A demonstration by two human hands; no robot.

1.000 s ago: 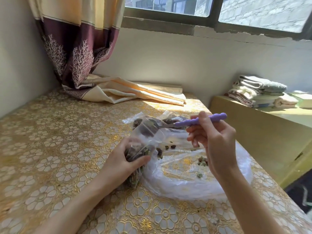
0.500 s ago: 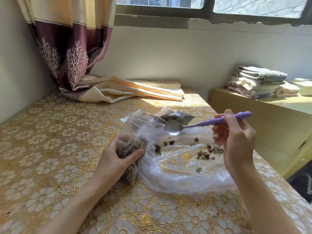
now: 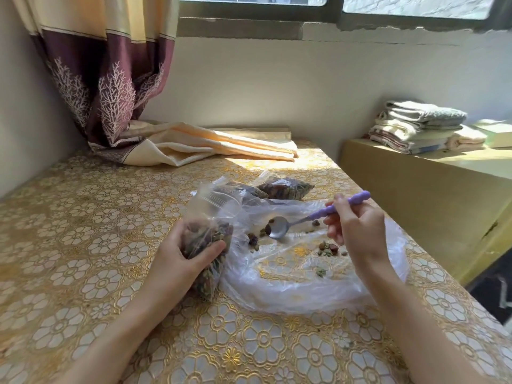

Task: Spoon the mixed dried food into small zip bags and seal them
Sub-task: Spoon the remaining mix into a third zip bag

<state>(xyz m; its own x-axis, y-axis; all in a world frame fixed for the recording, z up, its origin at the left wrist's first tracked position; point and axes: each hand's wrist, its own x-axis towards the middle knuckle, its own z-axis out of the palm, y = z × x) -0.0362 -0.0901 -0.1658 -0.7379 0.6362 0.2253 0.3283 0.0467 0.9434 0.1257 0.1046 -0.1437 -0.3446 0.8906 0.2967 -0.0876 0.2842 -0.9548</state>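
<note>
Head view is showing the left hand [image 3: 184,257] gripping a nearly full zip bag [image 3: 210,234] upright, mouth gaping, while the right hand [image 3: 357,231] is pinching the spoon [image 3: 279,231] handle and lowering its bowl onto the big plastic bag [image 3: 291,284]. Sweeping the scattered dried bits [image 3: 328,248] together before lifting would probably be cleaner. Two filled bags [image 3: 285,187] behind are lying half hidden; their seals are hard to make out.

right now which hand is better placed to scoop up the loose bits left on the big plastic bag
Right. The right hand already holds the spoon, bowl down among the loose bits on the big plastic bag. The left hand is busy gripping the small zip bag.
</note>
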